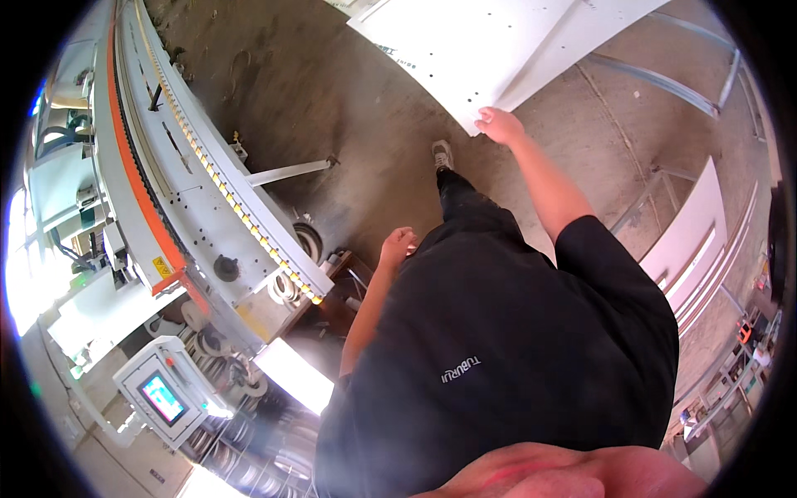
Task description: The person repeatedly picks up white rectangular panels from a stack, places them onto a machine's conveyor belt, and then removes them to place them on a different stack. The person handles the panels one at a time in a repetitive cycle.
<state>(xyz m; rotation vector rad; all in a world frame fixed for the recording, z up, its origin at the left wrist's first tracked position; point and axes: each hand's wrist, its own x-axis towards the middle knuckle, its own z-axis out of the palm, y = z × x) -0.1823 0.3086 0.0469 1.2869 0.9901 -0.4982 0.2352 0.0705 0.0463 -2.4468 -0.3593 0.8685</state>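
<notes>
Step in hand, as judged: handling the board, which is ahead. The right hand is at its near corner; grip or mere touch cannot be told. The left hand hangs half open, apparently empty. Moving the board likely calls for a firm edge hold. Its far end is cut off, support unclear.

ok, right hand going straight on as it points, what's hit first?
Likely the white panel: the right hand is at its near corner, apparently touching, though depth is unclear.
</notes>
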